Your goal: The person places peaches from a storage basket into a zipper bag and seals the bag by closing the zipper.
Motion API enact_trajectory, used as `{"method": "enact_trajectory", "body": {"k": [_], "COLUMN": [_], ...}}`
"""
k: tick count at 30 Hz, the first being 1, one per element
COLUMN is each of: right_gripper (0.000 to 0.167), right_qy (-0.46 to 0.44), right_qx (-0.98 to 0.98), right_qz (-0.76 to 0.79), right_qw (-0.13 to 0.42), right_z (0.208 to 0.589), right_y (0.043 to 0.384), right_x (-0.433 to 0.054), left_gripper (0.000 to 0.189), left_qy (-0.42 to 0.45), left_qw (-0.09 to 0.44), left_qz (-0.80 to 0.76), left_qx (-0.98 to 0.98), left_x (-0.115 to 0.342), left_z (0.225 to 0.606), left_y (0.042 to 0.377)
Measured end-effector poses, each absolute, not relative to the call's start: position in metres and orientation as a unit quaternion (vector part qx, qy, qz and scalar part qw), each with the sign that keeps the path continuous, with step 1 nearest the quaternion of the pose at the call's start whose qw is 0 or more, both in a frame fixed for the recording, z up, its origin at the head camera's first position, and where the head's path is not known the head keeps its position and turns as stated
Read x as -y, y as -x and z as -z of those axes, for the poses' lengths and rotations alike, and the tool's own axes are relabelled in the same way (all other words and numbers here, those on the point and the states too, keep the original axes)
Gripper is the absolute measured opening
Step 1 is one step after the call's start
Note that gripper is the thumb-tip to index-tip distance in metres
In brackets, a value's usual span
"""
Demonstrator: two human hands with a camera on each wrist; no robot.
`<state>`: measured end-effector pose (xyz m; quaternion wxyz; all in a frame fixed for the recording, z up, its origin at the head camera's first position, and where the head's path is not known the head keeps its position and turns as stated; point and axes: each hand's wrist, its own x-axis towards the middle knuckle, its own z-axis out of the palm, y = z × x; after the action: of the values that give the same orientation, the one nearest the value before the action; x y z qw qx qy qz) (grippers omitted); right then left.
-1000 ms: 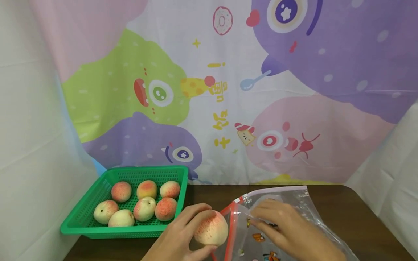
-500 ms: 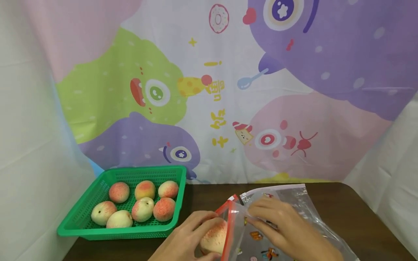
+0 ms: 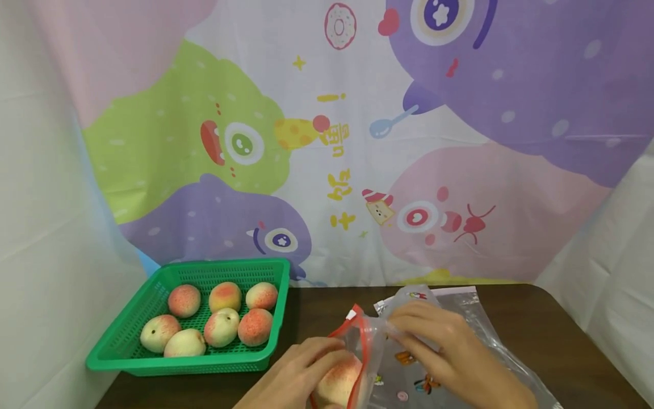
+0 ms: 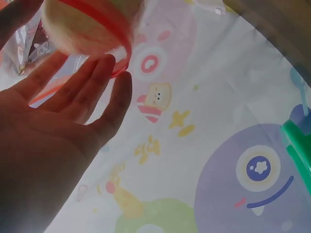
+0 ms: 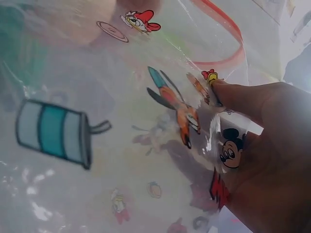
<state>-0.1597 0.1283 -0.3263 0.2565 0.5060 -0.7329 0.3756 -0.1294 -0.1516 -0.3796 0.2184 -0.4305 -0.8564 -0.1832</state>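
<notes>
My left hand [image 3: 301,372] holds a pale peach [image 3: 337,383] with pink blush at the red-rimmed mouth of a clear zip bag [image 3: 388,363]. The peach sits partly behind the bag's red zip strip. In the left wrist view, the fingers curve around the peach [image 4: 77,34], and the red strip crosses it. My right hand [image 3: 449,352] pinches the bag near its mouth. Seen from the right wrist, the thumb presses the film of the bag [image 5: 112,136], which is printed with cartoon figures and a cup. The peach's lower part is cut off in the head view.
On the left stands a green plastic basket [image 3: 179,363] holding several peaches [image 3: 222,328]. Another clear bag [image 3: 465,307] with a pale purple edge lies on the dark table [image 3: 531,318] beneath the right hand. A cartoon-printed cloth [image 3: 352,255] hangs behind.
The peach has moved right and down, from in front of the bag's mouth to inside the red rim, along with my left hand. My right hand keeps its hold on the bag.
</notes>
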Motion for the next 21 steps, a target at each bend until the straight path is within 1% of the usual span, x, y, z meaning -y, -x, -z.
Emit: {"method": "enact_trajectory", "body": {"k": [4, 7, 10, 14, 17, 21], "right_gripper": [0.038, 0.039, 0.041, 0.041, 0.041, 0.039], "right_qy": [-0.484, -0.474, -0.481, -0.486, -0.480, -0.486], "right_qx": [0.747, 0.753, 0.742, 0.731, 0.729, 0.709], "right_qz": [-0.380, -0.373, -0.374, -0.381, -0.386, -0.407], "right_qw": [0.252, 0.266, 0.281, 0.291, 0.299, 0.308], "right_z": [0.3263, 0.3263, 0.3264, 0.3256, 0.3245, 0.3232], "right_y": [0.1597, 0.1605, 0.1622, 0.1644, 0.1655, 0.1675], "right_x": [-0.1299, -0.1309, -0.1308, -0.1316, -0.1337, -0.1371], "left_gripper": [0.060, 0.066, 0.069, 0.057, 0.043, 0.037], "left_qy": [0.409, 0.397, 0.399, 0.400, 0.400, 0.411], "left_qw": [0.208, 0.188, 0.191, 0.221, 0.228, 0.241], "left_qz": [0.158, 0.140, 0.128, 0.122, 0.131, 0.133], "left_qx": [0.874, 0.887, 0.888, 0.881, 0.878, 0.869], "left_x": [0.1543, 0.1563, 0.1569, 0.1564, 0.1580, 0.1613], "left_z": [0.3789, 0.3789, 0.3802, 0.3800, 0.3781, 0.3779], "left_y": [0.1290, 0.1295, 0.1301, 0.1295, 0.1284, 0.1283]}}
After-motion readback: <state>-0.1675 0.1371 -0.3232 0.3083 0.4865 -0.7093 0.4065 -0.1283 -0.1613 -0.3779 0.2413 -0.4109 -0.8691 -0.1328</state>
